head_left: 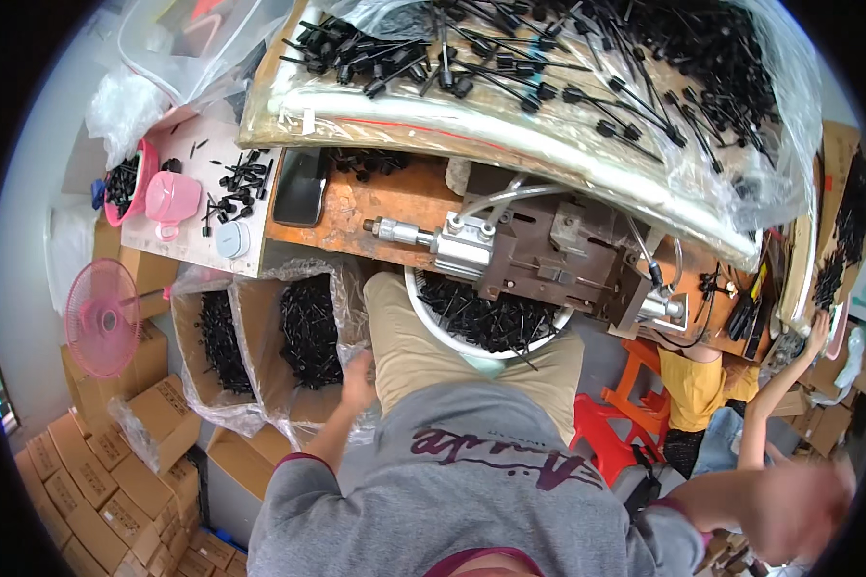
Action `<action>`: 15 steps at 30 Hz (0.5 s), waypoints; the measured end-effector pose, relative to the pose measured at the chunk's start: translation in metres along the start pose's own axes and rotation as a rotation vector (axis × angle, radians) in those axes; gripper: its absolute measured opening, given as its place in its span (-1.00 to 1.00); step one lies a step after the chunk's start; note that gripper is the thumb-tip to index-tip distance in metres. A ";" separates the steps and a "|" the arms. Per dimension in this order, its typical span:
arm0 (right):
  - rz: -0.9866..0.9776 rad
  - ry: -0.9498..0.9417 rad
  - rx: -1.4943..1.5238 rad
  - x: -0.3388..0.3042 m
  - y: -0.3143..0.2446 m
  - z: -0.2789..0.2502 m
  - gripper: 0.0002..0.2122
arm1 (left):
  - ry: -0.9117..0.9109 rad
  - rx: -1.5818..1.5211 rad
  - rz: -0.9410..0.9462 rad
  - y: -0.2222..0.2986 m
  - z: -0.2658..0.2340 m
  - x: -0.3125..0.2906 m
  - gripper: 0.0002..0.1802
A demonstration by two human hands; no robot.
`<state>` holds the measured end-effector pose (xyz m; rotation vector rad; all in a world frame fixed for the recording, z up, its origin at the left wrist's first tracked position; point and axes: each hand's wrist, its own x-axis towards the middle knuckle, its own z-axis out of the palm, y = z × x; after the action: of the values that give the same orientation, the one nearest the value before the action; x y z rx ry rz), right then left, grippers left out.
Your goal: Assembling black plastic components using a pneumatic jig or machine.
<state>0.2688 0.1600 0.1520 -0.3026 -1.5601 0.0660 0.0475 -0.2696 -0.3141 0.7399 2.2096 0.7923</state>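
Observation:
My left hand (359, 383) hangs beside my thigh, at the right edge of a plastic-lined carton (310, 337) full of thin-stemmed black parts; its fingers do not show clearly. My right hand (801, 510) is raised at the far right and smeared by motion, so its fingers cannot be read. Between my knees stands a white tub (421, 313) heaped with the same black parts. Above it, a brown metal machine (539, 255) with a silver air cylinder (464, 248) and clear hoses sits on the wooden bench (356, 216).
A raised, plastic-covered tray (404, 123) holds many black parts. Left are a dark phone (300, 188), a pink container (173, 197), a pink fan (102, 317) and stacked cartons (96, 481). Right are a red stool (606, 433) and another person's arm (775, 385).

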 end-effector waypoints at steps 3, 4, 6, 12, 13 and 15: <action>0.385 -0.435 -0.172 -0.113 0.032 0.014 -0.69 | -0.265 -0.315 -0.223 0.003 0.064 -0.042 -0.62; 0.657 -0.514 -0.176 -0.143 0.027 0.005 -0.65 | -0.338 -0.252 -0.285 0.001 0.080 -0.046 -0.61; 1.024 -0.679 -0.228 -0.185 0.007 -0.028 -0.65 | -0.537 -0.051 -0.326 -0.004 0.083 -0.024 -0.61; 1.112 -0.795 -0.092 -0.204 -0.015 -0.027 -0.57 | -0.712 0.261 -0.443 0.010 0.087 -0.029 -0.60; 0.973 -0.788 -0.117 -0.178 -0.011 -0.014 -0.57 | -0.733 0.311 -0.462 0.018 0.080 -0.033 -0.60; 0.560 -0.691 -0.078 -0.109 0.002 0.011 -0.65 | -0.784 0.416 -0.516 0.041 0.055 -0.038 -0.60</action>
<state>0.2558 0.1381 0.0456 -0.8376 -2.1147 0.5997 0.1230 -0.2510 -0.3026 0.5006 1.7024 -0.2126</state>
